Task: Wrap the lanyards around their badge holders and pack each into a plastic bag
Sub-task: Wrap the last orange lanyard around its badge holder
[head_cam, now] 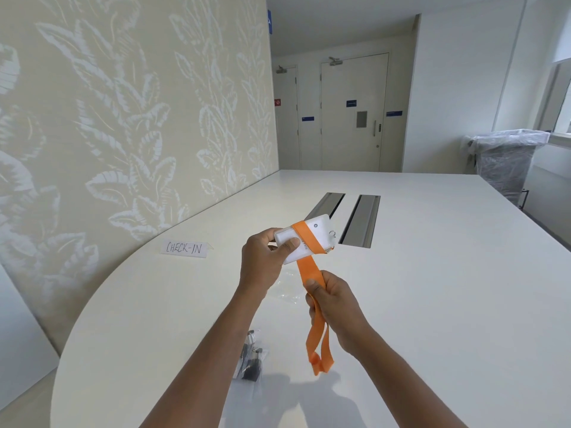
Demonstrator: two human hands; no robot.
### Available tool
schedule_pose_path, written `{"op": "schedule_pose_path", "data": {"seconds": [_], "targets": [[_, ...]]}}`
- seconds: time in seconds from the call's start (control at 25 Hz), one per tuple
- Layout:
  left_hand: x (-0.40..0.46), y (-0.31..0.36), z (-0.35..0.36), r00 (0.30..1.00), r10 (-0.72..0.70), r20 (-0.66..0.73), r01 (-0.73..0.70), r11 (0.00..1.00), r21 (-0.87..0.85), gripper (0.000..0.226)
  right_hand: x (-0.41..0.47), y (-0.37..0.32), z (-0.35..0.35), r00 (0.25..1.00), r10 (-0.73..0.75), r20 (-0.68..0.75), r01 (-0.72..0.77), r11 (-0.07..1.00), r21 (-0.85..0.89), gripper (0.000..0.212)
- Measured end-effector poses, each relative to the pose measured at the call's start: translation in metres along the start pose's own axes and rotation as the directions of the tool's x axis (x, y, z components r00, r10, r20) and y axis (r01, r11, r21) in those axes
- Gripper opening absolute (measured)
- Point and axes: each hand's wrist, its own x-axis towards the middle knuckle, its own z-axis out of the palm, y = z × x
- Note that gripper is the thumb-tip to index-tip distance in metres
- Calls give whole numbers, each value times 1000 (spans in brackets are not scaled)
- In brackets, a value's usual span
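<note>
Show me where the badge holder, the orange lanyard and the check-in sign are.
badge holder (319, 227): head view, on its white face right of the strap.
orange lanyard (306, 268): head view, on the strap between the hands.
check-in sign (184, 248): head view, on the handwritten lettering.

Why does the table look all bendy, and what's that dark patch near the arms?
In the head view, the wide lens curves the table edge; the dark patch at the bottom is the arms' shadow; the orange lanyard hanging from the right hand looks sharp, as does the badge holder in the left hand.
</note>
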Motion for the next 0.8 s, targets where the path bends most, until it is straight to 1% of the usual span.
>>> {"op": "schedule_pose_path", "data": {"seconds": [0.08, 0.16, 0.24, 0.28, 0.32, 0.4, 0.48, 0.6, 0.68, 0.72, 0.8], "targets": [[1, -4, -2, 1000, 16, -13, -16, 999, 32, 30, -6, -3, -3, 997, 27, 73, -30, 999, 42, 24], [0, -4, -3, 999, 26, -24, -24, 998, 58, 28, -9, -5, -5, 991, 19, 131, -37, 989, 141, 24], [-1, -3, -3, 998, 41, -43, -37, 996, 79, 24, -11, -4, -6, 990, 29, 141, -57, 978, 201, 21], [-2, -1, -3, 997, 46, -54, -41, 996, 83, 22, -12, -2, -6, 990, 39, 139, -66, 977, 202, 18], [-1, -1, -3, 997, 49, -63, -44, 996, 80, 21, -12, 1, -5, 989, 46, 137, -72, 979, 191, 16], [0, 0, -5, 996, 57, -63, -52, 996, 78, 22, -12, 4, -3, 991, 46, 129, -65, 987, 146, 23], [-1, 0, -5, 997, 67, -45, -62, 994, 89, 24, -11, 5, -1, 995, 48, 83, -50, 998, 24, 28], [-3, 2, -4, 997, 71, -27, -68, 993, 95, 26, -6, 7, 4, 997, 61, -36, -67, 982, -179, 17], [-4, 2, -4, 997, 75, -19, -72, 992, 107, 27, -4, 10, 5, 996, 49, -70, -66, 961, -270, 16], [-4, 2, -5, 997, 75, -14, -73, 991, 110, 27, -2, 12, 5, 996, 43, -73, -62, 960, -274, 19], [-4, 2, -5, 998, 68, -7, -67, 992, 107, 28, -1, 14, 5, 997, 52, -55, -62, 977, -203, 26]]}}
